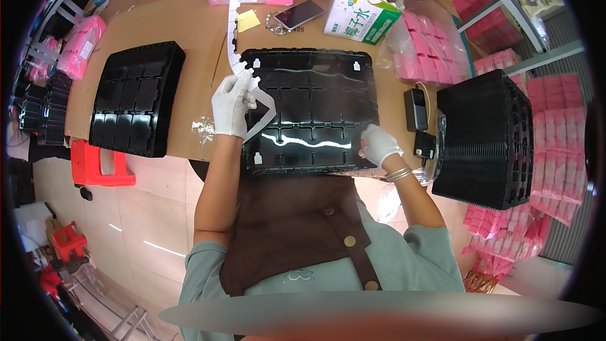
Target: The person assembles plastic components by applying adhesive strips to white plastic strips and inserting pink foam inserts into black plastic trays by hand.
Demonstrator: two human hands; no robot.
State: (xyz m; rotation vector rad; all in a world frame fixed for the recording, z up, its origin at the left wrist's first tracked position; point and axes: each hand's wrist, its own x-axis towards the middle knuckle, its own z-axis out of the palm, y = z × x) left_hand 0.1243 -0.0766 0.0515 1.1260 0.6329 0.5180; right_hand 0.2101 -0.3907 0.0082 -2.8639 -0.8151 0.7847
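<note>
A black compartment tray point(315, 88) lies on the brown table in front of me, with a few small white tags in its cells. My left hand point(231, 104), in a white glove, pinches a long white notched strip point(235, 22) at the tray's left edge; the strip runs up the table. My right hand point(379, 144), also gloved, rests on the tray's lower right corner with fingers curled, touching the rim.
A second black tray point(136, 98) lies to the left. A tall stack of black trays point(489, 139) stands at the right. Pink packets in bags point(432, 47), a phone point(298, 14), a drink carton point(362, 16) and a yellow note sit behind. A red stool point(98, 164) is on the floor.
</note>
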